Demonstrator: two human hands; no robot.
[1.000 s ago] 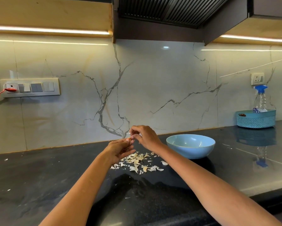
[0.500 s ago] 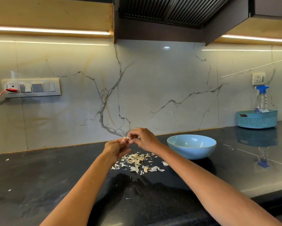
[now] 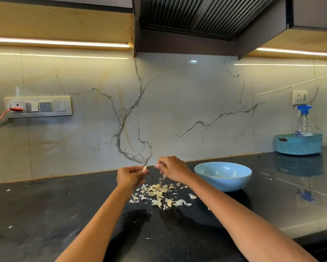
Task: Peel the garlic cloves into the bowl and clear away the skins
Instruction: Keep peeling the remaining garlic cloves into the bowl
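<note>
Pinching the garlic clove (image 3: 144, 168) in my left hand (image 3: 129, 176), I hold it above the counter (image 3: 45, 214); my right hand (image 3: 173, 168), just beside, has its fingers curled, a scrap of skin blurred beneath them. It is small, light, firm and probably slick once bare, so I'd grip its ends. The skins (image 3: 158, 193) are papery, lying left of the bowl (image 3: 223, 176).

Single head-worn view, wide-angle, looking forward and slightly down across the counter (image 3: 45, 214) toward the marble wall (image 3: 177, 110). Both forearms reach in from the bottom edge; range hood (image 3: 196, 16) overhead. Moderately near.
</note>
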